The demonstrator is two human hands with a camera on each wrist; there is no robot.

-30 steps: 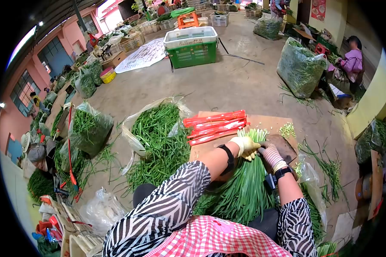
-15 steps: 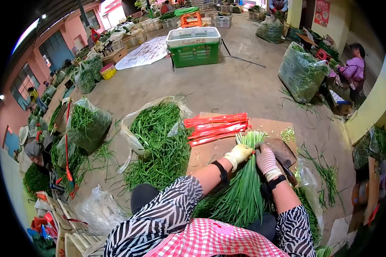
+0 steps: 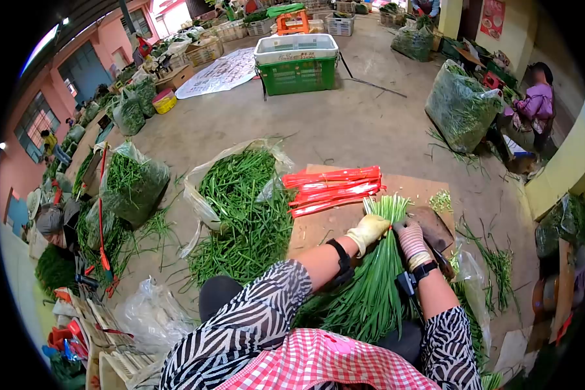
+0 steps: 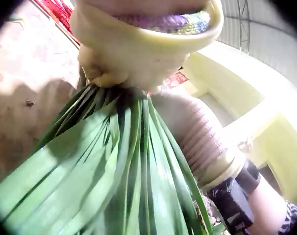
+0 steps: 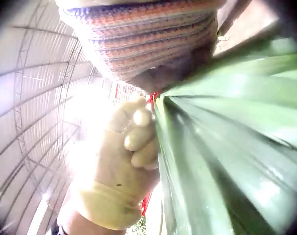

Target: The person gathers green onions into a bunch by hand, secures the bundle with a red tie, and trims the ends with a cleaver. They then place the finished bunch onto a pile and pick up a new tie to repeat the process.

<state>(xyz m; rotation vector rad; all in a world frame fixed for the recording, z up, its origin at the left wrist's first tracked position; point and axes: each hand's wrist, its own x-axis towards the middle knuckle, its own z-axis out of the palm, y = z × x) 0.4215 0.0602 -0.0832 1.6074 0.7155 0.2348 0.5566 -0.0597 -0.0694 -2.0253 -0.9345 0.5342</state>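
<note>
A large bunch of long flat green leaves with pale stems, garlic chives (image 3: 377, 289), lies across my lap, pale ends on the brown board (image 3: 315, 233). My left hand (image 3: 368, 233), in a yellowish rubber glove, grips the bunch from the left with curled fingers. From the right my right hand (image 3: 412, 239), in a striped knit glove, holds it just below the pale stems. A red tie (image 5: 153, 97) shows between the hands in the right wrist view; the gloves hide most of it. The leaves (image 4: 134, 171) fan out below the hands in the left wrist view.
Red strips (image 3: 335, 188) lie stacked on the board beside a dark, broad-bladed tool (image 3: 433, 226) and pale trimmings (image 3: 441, 201). An opened bag of loose greens (image 3: 244, 201) stands to the left. Farther ahead is a green crate (image 3: 299, 75); a person (image 3: 536, 101) sits at right.
The hands were close together over the front of the bunch, then parted to its two sides, showing the red tie round it. Since then they have shifted slightly right with the bunch.
</note>
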